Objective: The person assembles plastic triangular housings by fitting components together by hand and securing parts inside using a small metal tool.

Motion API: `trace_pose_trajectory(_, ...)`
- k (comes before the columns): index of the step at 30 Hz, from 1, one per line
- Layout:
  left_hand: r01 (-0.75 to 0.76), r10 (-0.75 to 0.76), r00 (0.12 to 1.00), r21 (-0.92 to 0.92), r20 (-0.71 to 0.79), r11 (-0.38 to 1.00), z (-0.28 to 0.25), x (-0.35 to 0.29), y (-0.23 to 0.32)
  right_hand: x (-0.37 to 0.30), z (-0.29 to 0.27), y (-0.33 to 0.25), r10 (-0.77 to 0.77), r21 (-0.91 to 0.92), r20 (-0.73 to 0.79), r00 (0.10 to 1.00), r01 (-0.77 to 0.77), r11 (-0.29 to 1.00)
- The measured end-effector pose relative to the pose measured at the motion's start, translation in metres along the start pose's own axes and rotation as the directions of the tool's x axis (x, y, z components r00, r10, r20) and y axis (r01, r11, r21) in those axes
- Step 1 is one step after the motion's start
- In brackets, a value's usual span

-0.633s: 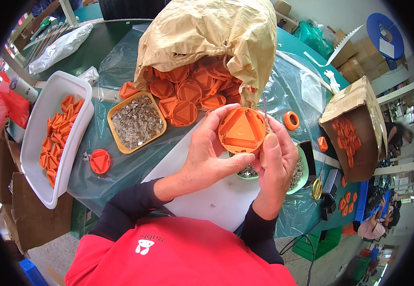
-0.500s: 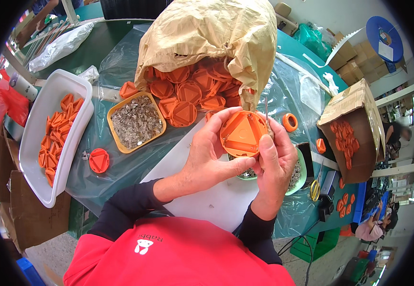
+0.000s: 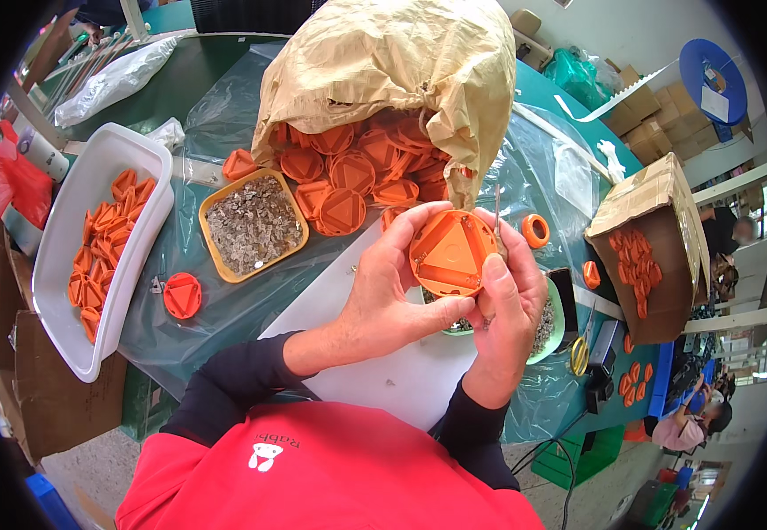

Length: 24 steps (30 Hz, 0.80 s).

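Above the white board [image 3: 370,375] I hold a round orange plastic housing [image 3: 449,252] with a raised triangle inside. My left hand [image 3: 379,296] is closed around its left side, thumb along the lower rim. My right hand [image 3: 514,314] grips its right rim and also holds a thin metal-tipped tool [image 3: 497,203], pointing away from me; the tool's handle is mostly hidden by the fingers. A light green tray [image 3: 562,322] of small metal pieces lies partly hidden beneath my right hand. Farther off, a brown paper sack [image 3: 383,62] spills many similar orange housings [image 3: 343,210].
Left stand a white bin [image 3: 147,243] of orange parts and a yellow tray [image 3: 224,272] of small metal pieces, near a loose orange housing [image 3: 183,295]. Right are an orange ring [image 3: 535,231], yellow-handled scissors [image 3: 579,355] and a cardboard box [image 3: 644,199] holding orange parts.
Both hands keep their hold on the housing and tool. The housing has shifted only slightly; the view itself has moved a little.
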State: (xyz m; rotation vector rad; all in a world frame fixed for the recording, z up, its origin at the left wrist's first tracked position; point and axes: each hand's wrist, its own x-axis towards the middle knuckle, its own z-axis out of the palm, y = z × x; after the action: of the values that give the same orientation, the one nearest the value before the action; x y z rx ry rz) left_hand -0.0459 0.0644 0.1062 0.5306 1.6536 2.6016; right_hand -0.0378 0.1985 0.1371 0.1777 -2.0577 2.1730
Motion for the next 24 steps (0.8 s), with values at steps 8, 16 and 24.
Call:
trace_pose_trajectory(8,-0.184,0.186,0.982,0.163,0.000,0.969,0.0029,-0.0026,-0.0032,-0.0004,0.0028,-0.0039,0.072,0.089,0.002,0.997,-0.072,0.993)
trace_pose_trajectory(16,-0.202,0.200,0.979,0.170,0.029,0.965,-0.0026,-0.0031,0.0002,0.0012,0.0031,-0.0016,0.107,0.099,0.041,0.993,-0.110,0.989)
trace_pose_trajectory(24,-0.193,0.200,0.980,0.321,0.011,0.927,-0.0022,0.0017,0.0053,0.0052,0.0026,-0.0042,0.067,-0.060,0.063,0.996,-0.064,0.996)
